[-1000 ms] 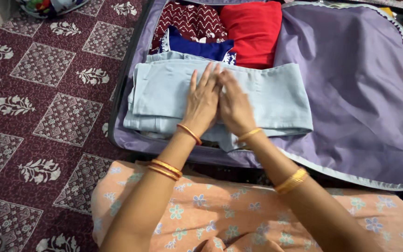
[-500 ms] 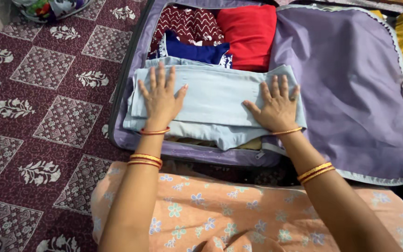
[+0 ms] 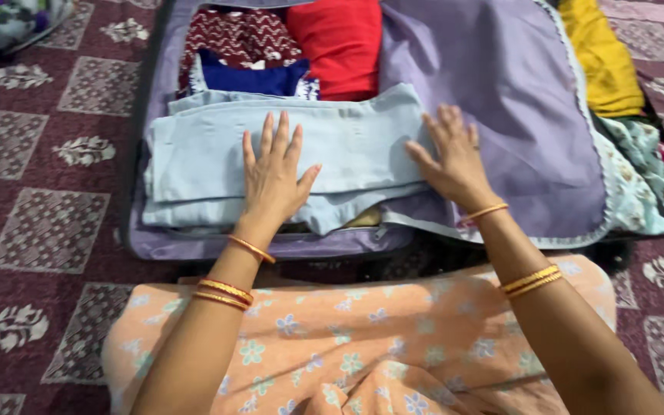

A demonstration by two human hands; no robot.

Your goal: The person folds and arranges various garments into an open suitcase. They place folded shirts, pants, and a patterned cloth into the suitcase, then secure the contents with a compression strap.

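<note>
An open purple suitcase (image 3: 159,244) lies on the floor in front of me. Folded pale blue trousers (image 3: 194,154) rest on top of the packed clothes. My left hand (image 3: 273,180) lies flat on the trousers near their middle, fingers spread. My right hand (image 3: 455,163) is flat too, fingers apart, over the right end of the trousers where they meet the purple lining flap (image 3: 501,92). Behind the trousers sit a dark blue garment (image 3: 251,77), a maroon zigzag-patterned one (image 3: 232,38) and a red one (image 3: 340,42).
A yellow cloth (image 3: 601,61) and pale floral cloth (image 3: 639,177) lie at the suitcase's right side. A maroon patterned carpet (image 3: 40,192) covers the floor. My lap in peach floral fabric (image 3: 363,338) fills the foreground. A colourful bundle (image 3: 1,19) sits at the far left.
My hands went from together at the trousers' middle to spread apart, then my left hand came back toward the middle. The view has shifted right, showing the yellow and floral cloths.
</note>
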